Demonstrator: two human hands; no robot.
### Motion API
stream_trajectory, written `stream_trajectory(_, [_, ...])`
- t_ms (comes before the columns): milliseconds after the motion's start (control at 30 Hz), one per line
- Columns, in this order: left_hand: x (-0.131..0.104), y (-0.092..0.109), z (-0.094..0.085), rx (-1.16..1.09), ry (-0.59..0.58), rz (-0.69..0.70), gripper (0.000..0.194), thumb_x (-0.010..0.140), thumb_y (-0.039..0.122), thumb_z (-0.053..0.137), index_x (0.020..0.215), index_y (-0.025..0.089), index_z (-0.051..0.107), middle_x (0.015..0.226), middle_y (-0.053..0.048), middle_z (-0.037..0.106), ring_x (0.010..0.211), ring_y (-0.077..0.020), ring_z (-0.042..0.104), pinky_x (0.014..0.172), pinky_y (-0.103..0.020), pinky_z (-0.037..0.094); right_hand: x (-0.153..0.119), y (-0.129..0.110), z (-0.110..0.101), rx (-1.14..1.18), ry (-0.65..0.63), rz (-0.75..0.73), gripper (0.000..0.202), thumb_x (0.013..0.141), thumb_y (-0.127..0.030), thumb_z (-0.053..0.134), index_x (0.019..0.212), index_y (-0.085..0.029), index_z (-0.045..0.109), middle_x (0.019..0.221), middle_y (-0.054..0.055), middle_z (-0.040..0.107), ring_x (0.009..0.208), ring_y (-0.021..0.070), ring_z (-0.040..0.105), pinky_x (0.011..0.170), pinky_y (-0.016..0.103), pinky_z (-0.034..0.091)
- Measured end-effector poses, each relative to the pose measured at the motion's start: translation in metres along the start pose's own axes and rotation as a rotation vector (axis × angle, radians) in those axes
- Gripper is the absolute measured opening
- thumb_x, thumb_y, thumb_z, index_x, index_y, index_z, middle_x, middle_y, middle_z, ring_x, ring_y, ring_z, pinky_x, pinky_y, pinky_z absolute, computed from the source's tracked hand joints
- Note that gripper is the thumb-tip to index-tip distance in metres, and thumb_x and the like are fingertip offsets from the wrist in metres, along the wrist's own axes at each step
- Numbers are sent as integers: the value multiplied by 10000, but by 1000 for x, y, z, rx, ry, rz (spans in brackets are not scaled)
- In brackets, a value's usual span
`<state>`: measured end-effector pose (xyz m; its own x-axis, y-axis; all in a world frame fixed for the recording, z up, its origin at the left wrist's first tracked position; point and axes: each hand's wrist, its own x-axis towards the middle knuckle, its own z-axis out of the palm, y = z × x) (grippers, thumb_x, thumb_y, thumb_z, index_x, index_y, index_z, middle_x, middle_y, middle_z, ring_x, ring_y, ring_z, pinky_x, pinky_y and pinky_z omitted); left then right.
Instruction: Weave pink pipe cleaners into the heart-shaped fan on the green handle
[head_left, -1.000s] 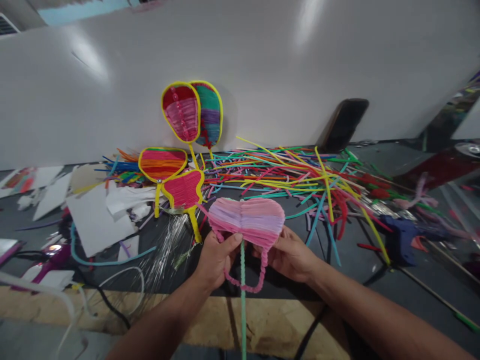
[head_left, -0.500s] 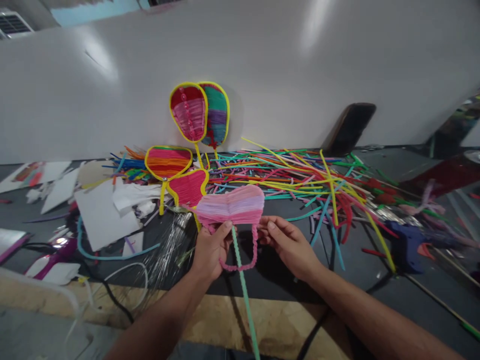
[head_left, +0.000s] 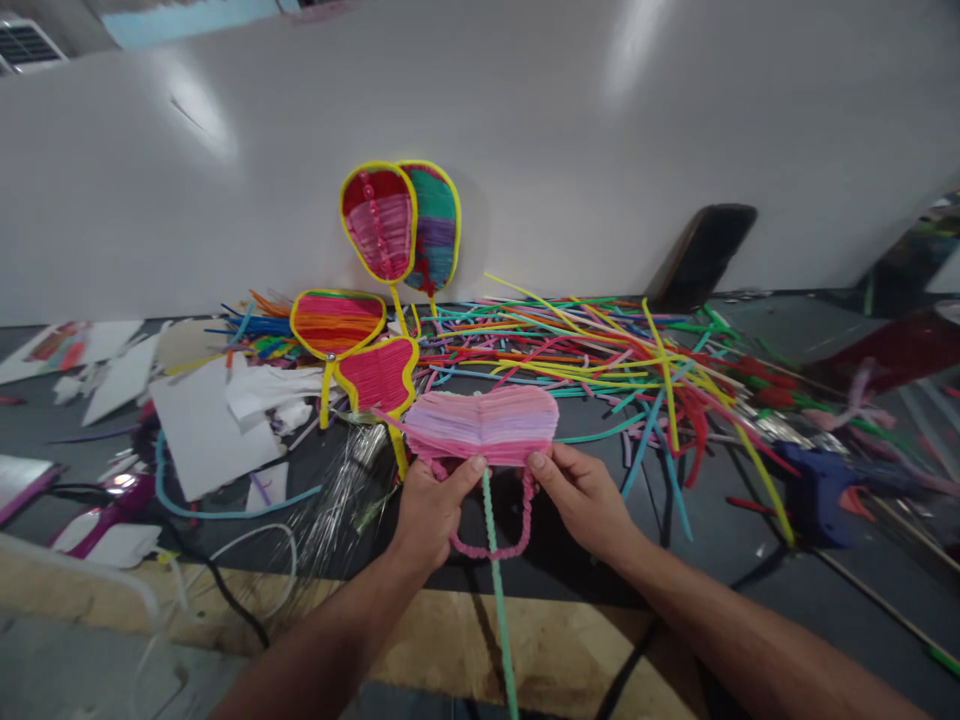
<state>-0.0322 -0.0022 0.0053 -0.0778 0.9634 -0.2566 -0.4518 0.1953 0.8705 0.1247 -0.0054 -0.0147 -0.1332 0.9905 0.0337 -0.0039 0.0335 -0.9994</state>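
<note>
Both hands hold a pipe-cleaner fan [head_left: 480, 418], its panel banded in pink and lilac. A twisted pink loop hangs below the panel, and a mint-green twisted stem [head_left: 499, 600] runs down from its middle. My left hand [head_left: 431, 505] pinches the lower left edge, thumb near the top of the stem. My right hand [head_left: 585, 495] pinches the lower right corner between thumb and fingers. Just behind lie a pink fan with a yellow rim [head_left: 379, 375] and an orange-striped one [head_left: 337, 325]. Fingertips behind the panel are hidden.
Loose pipe cleaners [head_left: 540, 340] lie heaped along the wall. Two yellow-rimmed fans [head_left: 379, 220] lean there, as does a phone [head_left: 705, 255]. To the right is a blue glue gun [head_left: 814, 495]; on the left, white card [head_left: 214, 430], a purple tool [head_left: 116, 510] and cables.
My right hand has closed on the fan's lower right corner, where it was beside the loop before. The fan has shifted right and slightly down, and its panel lies flatter and wider.
</note>
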Motion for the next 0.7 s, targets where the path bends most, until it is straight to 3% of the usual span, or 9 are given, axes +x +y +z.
stream_trajectory(100, [1, -1, 2, 6, -97, 57, 328, 656, 205, 738, 970, 177, 647, 867, -32, 705, 828, -183, 648, 753, -290, 494, 1, -1, 1, 66, -11, 25, 319, 826, -453, 528, 680, -177, 595, 592, -18, 491, 564, 114, 427, 551, 232, 361])
stream_trajectory(167, [1, -2, 2, -5, -116, 55, 388, 670, 219, 728, 1042, 186, 625, 892, -38, 705, 843, -188, 651, 767, -302, 496, 1, -2, 4, 146, -40, 35, 271, 798, -447, 569, 730, -189, 618, 625, -13, 534, 593, 122, 467, 588, 240, 395])
stream_trajectory(300, [-1, -5, 1, 12, -147, -3, 387, 656, 269, 737, 1018, 176, 635, 868, -50, 709, 825, -202, 660, 745, -318, 513, 1, -1, 8, 220, -12, 40, 215, 701, -398, 679, 791, -206, 642, 657, -8, 593, 614, 134, 509, 608, 264, 437])
stream_trajectory(500, [-3, -7, 0, -12, -152, -32, 396, 618, 245, 764, 989, 168, 649, 876, -56, 714, 843, -213, 661, 771, -327, 512, 0, -3, 9, 168, 28, 70, 277, 712, -414, 660, 581, -185, 578, 498, -38, 496, 469, 89, 401, 468, 227, 368])
stream_trajectory(600, [-1, -5, 1, -54, -153, -40, 424, 618, 235, 763, 1019, 166, 641, 882, -64, 715, 852, -226, 663, 772, -341, 519, 0, -3, 8, 247, -31, 110, 264, 719, -415, 666, 626, -178, 593, 525, -40, 512, 489, 85, 426, 487, 218, 380])
stream_trajectory(700, [0, -3, 1, -82, -150, -63, 396, 647, 231, 743, 1024, 163, 642, 848, -66, 717, 836, -236, 668, 771, -366, 526, -2, 0, 9, 404, -179, 209, 266, 691, -414, 705, 772, -172, 628, 626, -23, 570, 554, 93, 490, 537, 219, 424])
